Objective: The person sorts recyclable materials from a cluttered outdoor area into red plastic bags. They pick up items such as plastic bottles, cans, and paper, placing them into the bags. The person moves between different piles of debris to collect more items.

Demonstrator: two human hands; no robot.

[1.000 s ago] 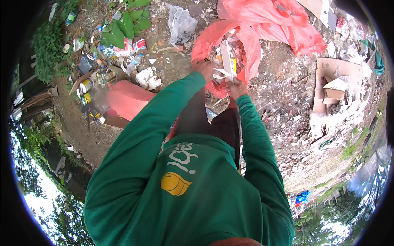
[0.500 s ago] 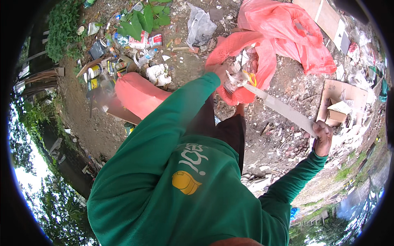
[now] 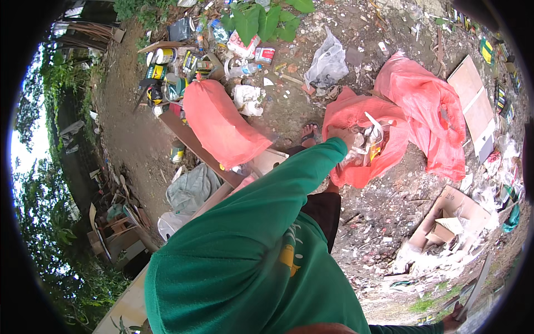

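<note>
My left hand [image 3: 346, 135] is closed at the near rim of a red woven sack [image 3: 356, 173], its fingertips partly hidden among the contents. White plastic scraps [image 3: 374, 133] and a yellow piece [image 3: 375, 151] show in the sack's open mouth. Far off to the lower right, my right hand [image 3: 453, 318] grips one end of a long, flat, pale strip [image 3: 477, 286]. Whether that strip is cardboard or wood I cannot tell.
A limp red sack [image 3: 425, 114] lies beyond the open one, and a filled red sack [image 3: 219, 122] lies left. A torn cardboard box [image 3: 445, 222], a cardboard sheet [image 3: 471, 100], a clear plastic bag [image 3: 327, 61] and several cans [image 3: 165, 55] litter the ground.
My right hand has swung the strip away from the sack's mouth, out to the lower right. My left hand stays at the sack. The view has shifted left.
</note>
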